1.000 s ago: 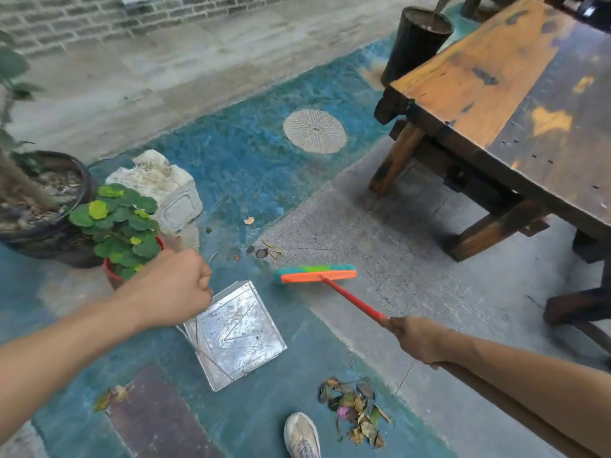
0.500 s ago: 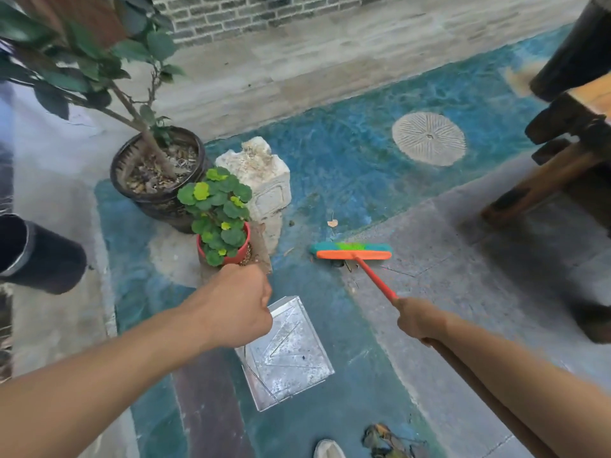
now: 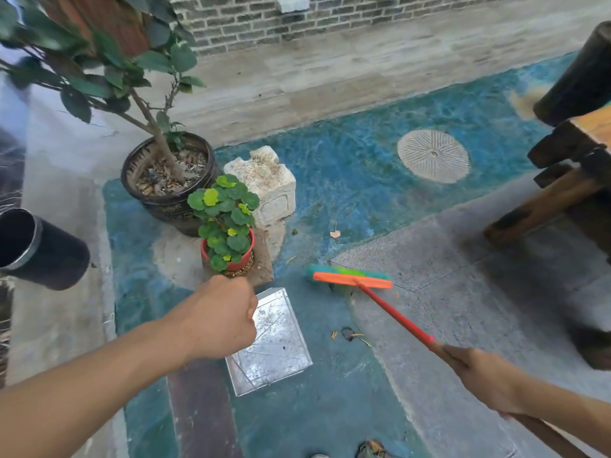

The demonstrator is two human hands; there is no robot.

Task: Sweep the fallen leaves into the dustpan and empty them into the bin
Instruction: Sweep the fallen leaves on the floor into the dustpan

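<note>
Gripping broom (image 3: 352,281): right hand (image 3: 479,371); left hand (image 3: 218,319) fisted over dustpan (image 3: 277,345), grasp unseen.
Red-potted plant (image 3: 228,223) and stone block (image 3: 267,183) just beyond dustpan.

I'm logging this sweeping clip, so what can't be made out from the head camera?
All head view.
What the left hand grips: hidden by its own knuckles.
Dustpan corner: behind that hand.
Leaf pile: cut off by the bottom edge.
Bin: cut off by the left edge; inside dark.

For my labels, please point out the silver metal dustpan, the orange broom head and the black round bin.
Silver metal dustpan (image 3: 277,342): head view, tray middle.
Orange broom head (image 3: 352,281): head view, bar middle.
Black round bin (image 3: 56,259): head view, side wall.
</note>
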